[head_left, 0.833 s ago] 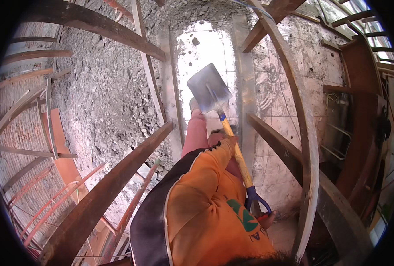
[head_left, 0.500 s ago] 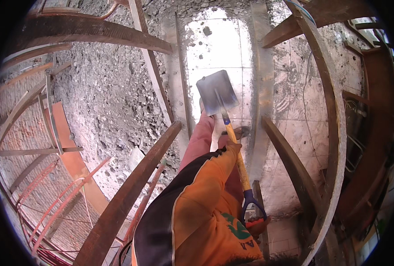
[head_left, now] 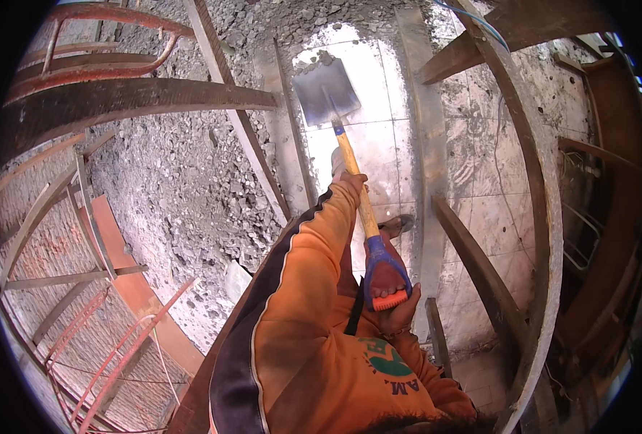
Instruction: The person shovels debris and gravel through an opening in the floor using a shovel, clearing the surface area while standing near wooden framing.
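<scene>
A square-bladed shovel (head_left: 366, 210) with a yellow shaft stretches away from me, its flat grey blade (head_left: 314, 95) farthest off. A little grey rubble (head_left: 315, 64) sits at the blade's front edge. My left hand (head_left: 351, 181) is closed around the shaft, partway down toward the blade. Closer to my body, my right hand (head_left: 400, 307) wraps the orange grip inside the blue D-shaped handle (head_left: 376, 253). Under the blade lies a pale tiled floor (head_left: 371, 155); my feet stand on it, one bare foot (head_left: 399, 226) showing right of the shaft.
Broken rubble (head_left: 183, 181) spreads over the left side and along the far edge of the tiles. Wooden beams (head_left: 491, 282) and a long dark beam (head_left: 140, 98) slant around me. Reddish metal bars (head_left: 129, 354) and an orange-brown board (head_left: 122, 260) lie at left.
The shovel has moved forward and slightly left, its blade now reaching the rubble's edge. Both hands have gone forward with it, still gripping shaft and handle.
</scene>
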`<state>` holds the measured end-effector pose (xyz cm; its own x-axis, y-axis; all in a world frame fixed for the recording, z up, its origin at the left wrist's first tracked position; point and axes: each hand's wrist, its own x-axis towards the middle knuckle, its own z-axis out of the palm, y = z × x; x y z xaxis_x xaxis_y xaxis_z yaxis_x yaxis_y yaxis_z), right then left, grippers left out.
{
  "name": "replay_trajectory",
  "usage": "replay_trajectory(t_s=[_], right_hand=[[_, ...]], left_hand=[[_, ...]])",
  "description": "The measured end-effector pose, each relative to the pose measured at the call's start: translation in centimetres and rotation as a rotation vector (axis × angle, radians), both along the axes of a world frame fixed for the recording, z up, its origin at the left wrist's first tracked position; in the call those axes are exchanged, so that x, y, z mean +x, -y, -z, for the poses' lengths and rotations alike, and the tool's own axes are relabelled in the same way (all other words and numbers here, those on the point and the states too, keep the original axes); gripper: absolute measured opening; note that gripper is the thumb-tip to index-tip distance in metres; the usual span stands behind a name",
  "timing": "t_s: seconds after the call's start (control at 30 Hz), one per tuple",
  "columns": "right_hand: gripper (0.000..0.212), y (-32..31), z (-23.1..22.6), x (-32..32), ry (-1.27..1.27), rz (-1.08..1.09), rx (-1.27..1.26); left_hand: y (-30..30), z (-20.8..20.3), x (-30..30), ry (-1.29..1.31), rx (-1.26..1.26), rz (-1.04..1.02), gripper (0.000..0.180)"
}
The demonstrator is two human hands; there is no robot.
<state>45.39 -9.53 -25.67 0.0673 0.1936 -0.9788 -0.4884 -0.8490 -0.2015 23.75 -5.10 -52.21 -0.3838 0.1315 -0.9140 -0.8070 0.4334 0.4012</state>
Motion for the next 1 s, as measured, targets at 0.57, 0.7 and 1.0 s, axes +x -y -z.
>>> replay_trajectory(t_s=[0.57, 0.7, 1.0], right_hand=[[0.048, -7.0, 13.8, -10.7, 0.311, 0.048, 0.013], [0.050, -9.4, 16.6, -12.5, 0.433, -0.017, 0.014], [0.050, -5.5, 11.9, -0.9, 0.341, 0.066, 0.073]], left_hand=[[-10.0, 5.0, -13.9, -0.195, -0.224, 0.295, 0.066], [-11.1, 7.5, -15.9, -0.008, -0.299, 0.523, 0.054], [-7.8, 7.1, -5.0, 0.267, 0.028, 0.177, 0.033]])
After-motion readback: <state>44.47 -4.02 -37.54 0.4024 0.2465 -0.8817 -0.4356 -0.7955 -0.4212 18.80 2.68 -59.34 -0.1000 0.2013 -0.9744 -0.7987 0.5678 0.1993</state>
